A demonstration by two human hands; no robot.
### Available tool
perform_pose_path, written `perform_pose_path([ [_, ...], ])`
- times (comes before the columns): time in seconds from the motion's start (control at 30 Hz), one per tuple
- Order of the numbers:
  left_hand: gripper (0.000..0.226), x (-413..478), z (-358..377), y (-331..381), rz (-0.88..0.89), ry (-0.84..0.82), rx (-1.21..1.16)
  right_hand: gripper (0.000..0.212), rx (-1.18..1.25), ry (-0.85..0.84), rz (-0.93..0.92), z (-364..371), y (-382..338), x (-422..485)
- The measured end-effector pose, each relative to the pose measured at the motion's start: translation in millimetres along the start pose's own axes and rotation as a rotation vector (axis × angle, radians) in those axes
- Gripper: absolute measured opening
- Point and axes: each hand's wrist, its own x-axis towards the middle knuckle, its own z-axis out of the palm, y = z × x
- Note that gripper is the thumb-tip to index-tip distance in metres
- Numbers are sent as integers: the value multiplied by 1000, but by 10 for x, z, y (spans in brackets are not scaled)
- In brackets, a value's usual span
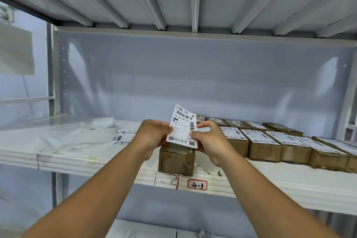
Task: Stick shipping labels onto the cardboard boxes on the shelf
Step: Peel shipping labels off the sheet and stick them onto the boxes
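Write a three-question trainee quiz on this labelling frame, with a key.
1. True or false: the left hand and the right hand both pinch the shipping label.
2. Where do the labelled boxes stand? A) right of the hands B) left of the hands
3. Fill in: the red-framed shelf tag reads ___.
Key: 1 true; 2 A; 3 4-3.

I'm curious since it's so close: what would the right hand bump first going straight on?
Probably the label that the right hand pinches, then the left hand; depth is unclear.
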Motion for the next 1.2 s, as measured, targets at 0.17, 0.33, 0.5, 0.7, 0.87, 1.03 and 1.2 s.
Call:
perform_pose_path([
  [0.17,13,52,29,-82,125,39,259,24,-249,43,-122,22,52,0],
  [0.33,11,67,36,-126,134,85,333,19,-338,32,-145,16,78,4],
  [0.5,8,69,49,-143,133,98,323,18,-332,36,-138,18,90,-6],
  [0.7,2,67,54,-155,147,121,325,14,-361,42,-147,31,110,-14],
  [0.87,4,41,58,-150,163,136,381,10,-408,54,-176,38,106,-41],
  [1.03,6,26,63,-135,164,126,399,8,-418,56,-177,30,100,-73],
  [1.2,6,32,50,-140,149,114,390,6,-431,52,-184,36,101,-74],
])
